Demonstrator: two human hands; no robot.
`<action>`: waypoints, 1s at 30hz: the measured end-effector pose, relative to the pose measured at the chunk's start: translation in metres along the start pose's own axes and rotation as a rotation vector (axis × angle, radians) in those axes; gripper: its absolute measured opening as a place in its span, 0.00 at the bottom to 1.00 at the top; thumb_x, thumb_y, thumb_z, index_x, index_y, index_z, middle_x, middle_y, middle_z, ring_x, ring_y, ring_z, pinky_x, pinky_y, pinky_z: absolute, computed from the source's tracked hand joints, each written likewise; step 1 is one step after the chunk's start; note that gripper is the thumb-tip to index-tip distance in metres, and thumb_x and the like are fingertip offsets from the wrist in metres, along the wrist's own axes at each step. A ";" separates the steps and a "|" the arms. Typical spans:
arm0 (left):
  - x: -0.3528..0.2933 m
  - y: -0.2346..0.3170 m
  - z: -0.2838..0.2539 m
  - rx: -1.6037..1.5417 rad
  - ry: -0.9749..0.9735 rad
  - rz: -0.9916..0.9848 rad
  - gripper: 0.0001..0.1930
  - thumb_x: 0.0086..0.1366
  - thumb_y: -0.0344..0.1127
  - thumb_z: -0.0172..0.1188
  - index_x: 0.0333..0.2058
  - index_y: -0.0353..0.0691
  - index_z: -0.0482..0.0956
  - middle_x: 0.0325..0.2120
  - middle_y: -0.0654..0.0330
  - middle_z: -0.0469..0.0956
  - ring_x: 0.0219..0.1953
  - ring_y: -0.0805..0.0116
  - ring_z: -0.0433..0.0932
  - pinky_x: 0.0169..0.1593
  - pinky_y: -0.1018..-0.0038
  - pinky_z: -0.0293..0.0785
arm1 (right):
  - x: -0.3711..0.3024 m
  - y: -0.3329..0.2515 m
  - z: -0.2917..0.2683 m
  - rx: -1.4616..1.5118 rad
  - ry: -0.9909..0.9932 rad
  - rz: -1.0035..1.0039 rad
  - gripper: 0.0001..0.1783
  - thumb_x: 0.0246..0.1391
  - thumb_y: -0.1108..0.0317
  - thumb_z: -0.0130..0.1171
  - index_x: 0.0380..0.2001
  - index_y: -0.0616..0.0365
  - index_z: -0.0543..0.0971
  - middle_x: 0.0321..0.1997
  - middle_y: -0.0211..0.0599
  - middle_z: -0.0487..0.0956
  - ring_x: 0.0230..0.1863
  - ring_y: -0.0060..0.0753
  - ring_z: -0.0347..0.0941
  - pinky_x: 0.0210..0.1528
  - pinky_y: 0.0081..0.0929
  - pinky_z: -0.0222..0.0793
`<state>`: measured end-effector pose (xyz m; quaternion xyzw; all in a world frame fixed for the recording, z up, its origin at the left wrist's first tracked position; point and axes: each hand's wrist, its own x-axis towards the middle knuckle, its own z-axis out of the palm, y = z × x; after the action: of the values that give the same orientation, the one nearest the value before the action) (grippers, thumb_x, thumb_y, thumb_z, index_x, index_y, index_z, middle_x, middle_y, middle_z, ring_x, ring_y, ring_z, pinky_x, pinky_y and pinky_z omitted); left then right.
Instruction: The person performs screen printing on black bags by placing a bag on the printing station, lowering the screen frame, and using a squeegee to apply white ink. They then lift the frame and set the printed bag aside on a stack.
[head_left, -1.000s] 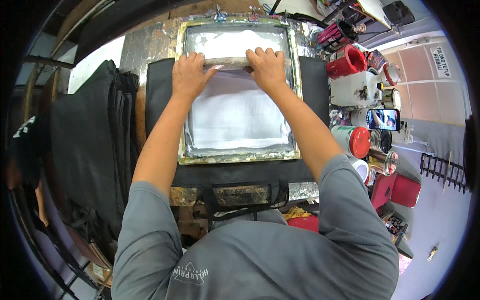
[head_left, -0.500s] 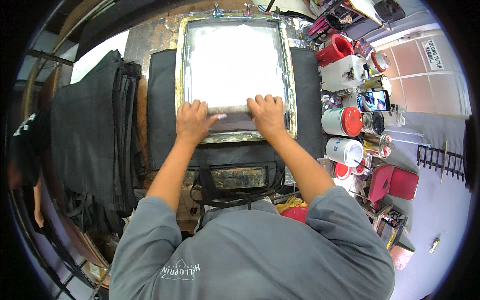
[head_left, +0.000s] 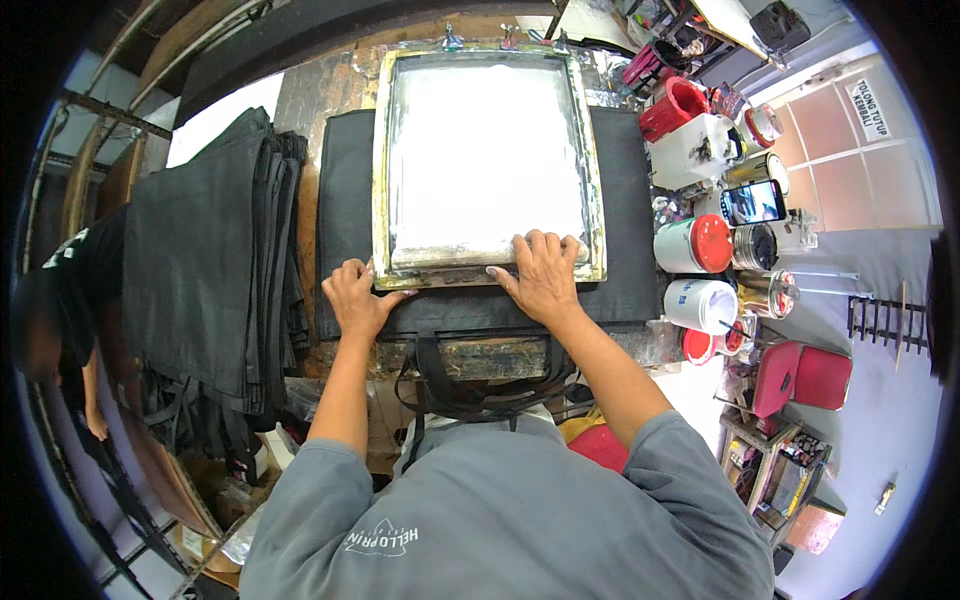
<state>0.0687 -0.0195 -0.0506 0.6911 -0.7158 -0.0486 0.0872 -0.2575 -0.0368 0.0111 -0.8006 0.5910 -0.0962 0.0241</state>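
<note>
A screen printing frame (head_left: 384, 160) with a worn, paint-stained rim lies over a black fabric bag (head_left: 345, 200) on the table. White covers most of its mesh. Along the near end of the mesh rests a squeegee (head_left: 450, 262). My right hand (head_left: 547, 280) is closed over the squeegee's right part, its thumb on the near side. My left hand (head_left: 358, 302) grips the frame's near left corner, index finger at the side and thumb along the front edge. Dark bag handles (head_left: 432, 370) hang over the table's near edge.
A stack of black bags (head_left: 200, 260) hangs at the left. Paint tubs, including a white one with a red lid (head_left: 690, 243), crowd the right side with a phone (head_left: 753, 203). Clamps (head_left: 452, 40) sit at the frame's far end. Another person's arm (head_left: 92, 395) shows far left.
The squeegee has come toward me to the near end of the mesh. My left hand has left it for the frame's corner. The whole view has shifted slightly.
</note>
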 end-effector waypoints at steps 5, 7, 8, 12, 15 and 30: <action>-0.006 0.010 -0.018 -0.169 0.204 -0.005 0.40 0.43 0.51 0.83 0.54 0.38 0.83 0.40 0.63 0.81 0.44 0.65 0.77 0.53 0.60 0.65 | 0.012 -0.004 -0.039 0.036 0.005 0.024 0.33 0.56 0.38 0.64 0.48 0.59 0.78 0.44 0.42 0.73 0.49 0.44 0.66 0.60 0.53 0.51; 0.002 0.024 -0.051 -0.606 0.263 -0.111 0.39 0.46 0.42 0.83 0.57 0.35 0.81 0.41 0.60 0.84 0.41 0.70 0.80 0.48 0.66 0.72 | 0.022 -0.009 -0.074 0.026 0.122 -0.026 0.31 0.58 0.36 0.61 0.45 0.56 0.79 0.42 0.40 0.74 0.48 0.43 0.68 0.58 0.54 0.52; 0.009 0.030 -0.070 -0.826 0.295 -0.162 0.38 0.48 0.38 0.83 0.58 0.33 0.80 0.41 0.59 0.85 0.40 0.72 0.81 0.46 0.69 0.75 | 0.033 -0.009 -0.093 -0.012 0.175 -0.037 0.31 0.57 0.36 0.61 0.43 0.55 0.80 0.40 0.39 0.75 0.46 0.43 0.69 0.57 0.54 0.53; 0.067 0.059 -0.134 -1.333 0.445 -0.106 0.36 0.59 0.32 0.76 0.64 0.28 0.72 0.40 0.58 0.83 0.40 0.71 0.80 0.44 0.75 0.76 | 0.102 0.002 -0.169 -0.140 0.427 -0.080 0.29 0.56 0.35 0.62 0.33 0.52 0.82 0.32 0.36 0.77 0.40 0.43 0.73 0.52 0.52 0.57; 0.085 0.021 -0.094 -0.847 0.429 -0.156 0.40 0.64 0.44 0.73 0.67 0.27 0.66 0.46 0.50 0.78 0.46 0.62 0.79 0.50 0.68 0.76 | 0.153 0.015 -0.212 -0.126 0.512 -0.129 0.30 0.58 0.35 0.59 0.31 0.55 0.82 0.30 0.39 0.79 0.39 0.45 0.76 0.48 0.47 0.59; 0.020 -0.030 -0.009 -0.081 0.250 -0.262 0.17 0.63 0.37 0.69 0.47 0.36 0.78 0.40 0.48 0.76 0.45 0.43 0.77 0.48 0.55 0.75 | 0.199 0.021 -0.245 -0.095 0.434 -0.034 0.40 0.60 0.30 0.51 0.43 0.60 0.86 0.37 0.51 0.85 0.42 0.54 0.81 0.49 0.47 0.68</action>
<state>0.0997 -0.0403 -0.0465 0.7751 -0.6006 -0.0022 0.1961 -0.2658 -0.2144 0.2734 -0.7711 0.5727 -0.2386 -0.1429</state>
